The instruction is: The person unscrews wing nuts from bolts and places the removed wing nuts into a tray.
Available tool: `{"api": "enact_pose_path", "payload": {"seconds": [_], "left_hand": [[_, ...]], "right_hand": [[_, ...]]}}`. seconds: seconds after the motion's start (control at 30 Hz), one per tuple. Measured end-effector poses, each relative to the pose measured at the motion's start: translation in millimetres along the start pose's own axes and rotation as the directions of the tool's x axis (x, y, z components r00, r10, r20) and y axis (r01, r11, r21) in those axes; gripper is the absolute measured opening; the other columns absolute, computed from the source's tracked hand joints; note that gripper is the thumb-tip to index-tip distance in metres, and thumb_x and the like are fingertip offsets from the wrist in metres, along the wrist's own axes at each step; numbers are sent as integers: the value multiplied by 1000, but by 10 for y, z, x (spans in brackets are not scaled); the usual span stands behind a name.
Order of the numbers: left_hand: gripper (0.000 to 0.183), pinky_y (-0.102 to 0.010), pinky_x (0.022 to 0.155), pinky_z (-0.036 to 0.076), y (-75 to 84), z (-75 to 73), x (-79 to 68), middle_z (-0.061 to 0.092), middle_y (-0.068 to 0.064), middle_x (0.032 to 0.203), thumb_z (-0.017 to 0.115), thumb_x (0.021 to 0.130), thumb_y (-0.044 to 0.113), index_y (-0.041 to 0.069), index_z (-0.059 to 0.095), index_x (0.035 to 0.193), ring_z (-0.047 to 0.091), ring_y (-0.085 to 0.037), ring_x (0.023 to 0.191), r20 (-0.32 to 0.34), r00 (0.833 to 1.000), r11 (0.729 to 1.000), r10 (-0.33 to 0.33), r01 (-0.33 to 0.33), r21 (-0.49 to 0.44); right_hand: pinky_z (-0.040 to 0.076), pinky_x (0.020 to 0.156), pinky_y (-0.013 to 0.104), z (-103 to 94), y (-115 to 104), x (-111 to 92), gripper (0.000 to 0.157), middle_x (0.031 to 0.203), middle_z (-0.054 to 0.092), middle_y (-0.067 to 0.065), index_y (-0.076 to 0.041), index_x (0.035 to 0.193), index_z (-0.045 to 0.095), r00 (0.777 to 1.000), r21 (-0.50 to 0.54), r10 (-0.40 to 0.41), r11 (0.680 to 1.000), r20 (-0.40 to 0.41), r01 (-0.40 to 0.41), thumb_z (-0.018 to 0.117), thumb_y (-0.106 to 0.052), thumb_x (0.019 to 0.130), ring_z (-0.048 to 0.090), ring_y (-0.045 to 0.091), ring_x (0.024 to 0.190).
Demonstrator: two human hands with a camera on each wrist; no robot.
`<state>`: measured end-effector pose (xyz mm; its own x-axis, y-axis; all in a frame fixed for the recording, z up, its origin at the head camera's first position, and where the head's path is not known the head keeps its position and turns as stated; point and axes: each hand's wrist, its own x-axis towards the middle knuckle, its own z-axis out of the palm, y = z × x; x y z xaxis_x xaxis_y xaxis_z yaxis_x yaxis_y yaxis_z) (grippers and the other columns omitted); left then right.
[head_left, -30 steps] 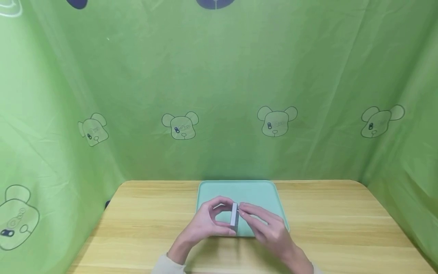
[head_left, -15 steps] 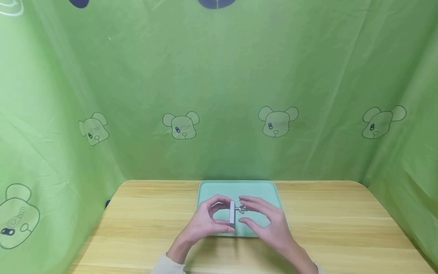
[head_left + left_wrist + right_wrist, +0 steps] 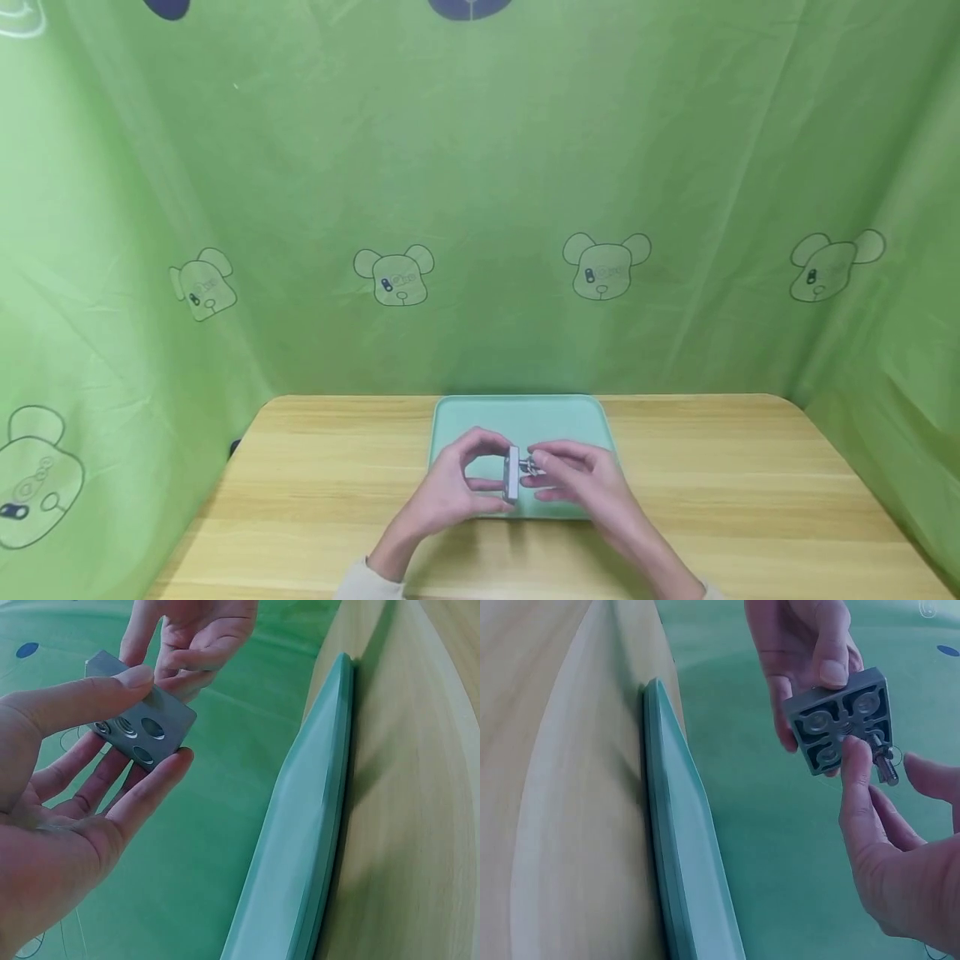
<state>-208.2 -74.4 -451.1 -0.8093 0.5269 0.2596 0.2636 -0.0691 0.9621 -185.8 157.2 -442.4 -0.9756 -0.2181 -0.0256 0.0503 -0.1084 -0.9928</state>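
My left hand (image 3: 450, 492) grips a square grey metal block (image 3: 154, 724) by its edges, thumb on one side and fingers on the other, above the tray. One face has several round holes; the other (image 3: 821, 724) is ribbed with recesses. From the ribbed face a threaded bolt (image 3: 888, 771) sticks out, with a small winged piece (image 3: 529, 466) on it that looks like a wing nut. My right hand (image 3: 592, 483) is at the bolt. In the right wrist view its index fingertip (image 3: 857, 750) overlaps the ribbed face beside the bolt, while the thumb (image 3: 930, 778) stands apart.
Below the hands a mint green tray (image 3: 517, 408) lies on the wood-grain table (image 3: 337, 467), near its back edge. Green curtains (image 3: 480, 167) printed with bear heads hang behind the table and along both sides.
The right fingers pinched at the bolt close to the block, then spread off it, and now are back around it with the hand turned. The block has tilted slightly in the left hand.
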Motion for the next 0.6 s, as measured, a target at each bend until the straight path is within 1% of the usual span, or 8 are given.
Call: {"api": "enact_pose_path", "payload": {"seconds": [0.1,0.23,0.43,0.6], "left_hand": [[69,-40,94,62,-8,14,0,57,-10,131,85,68,-13,8,60,129,55,-32,128,7,1000,1000,9,-9,25],[69,-40,94,62,-30,28,-3,57,-9,130,84,67,-15,9,61,127,56,-29,127,14,1000,999,13,-13,34],[70,-38,93,63,-40,41,-5,58,-8,129,84,66,-16,10,61,127,56,-28,126,20,1000,999,11,-11,43],[70,-38,93,63,-36,49,-2,58,-8,129,84,66,-17,10,61,126,57,-27,126,23,1000,999,4,-5,40]], "right_hand": [[65,88,45,-4,-1,1,46,116,71,22,12,127,61,999,7,43,999,20,-43,73,-20,96,73,36,101],[65,89,44,-7,11,2,45,113,73,22,12,125,62,997,8,70,997,39,-71,75,-17,94,73,35,101],[65,88,42,-20,28,9,42,109,74,21,12,123,63,996,8,71,997,61,-72,76,-14,92,73,34,100],[65,89,41,-33,30,7,42,108,74,21,12,122,64,995,19,71,997,63,-72,77,-13,91,73,32,99]]}}
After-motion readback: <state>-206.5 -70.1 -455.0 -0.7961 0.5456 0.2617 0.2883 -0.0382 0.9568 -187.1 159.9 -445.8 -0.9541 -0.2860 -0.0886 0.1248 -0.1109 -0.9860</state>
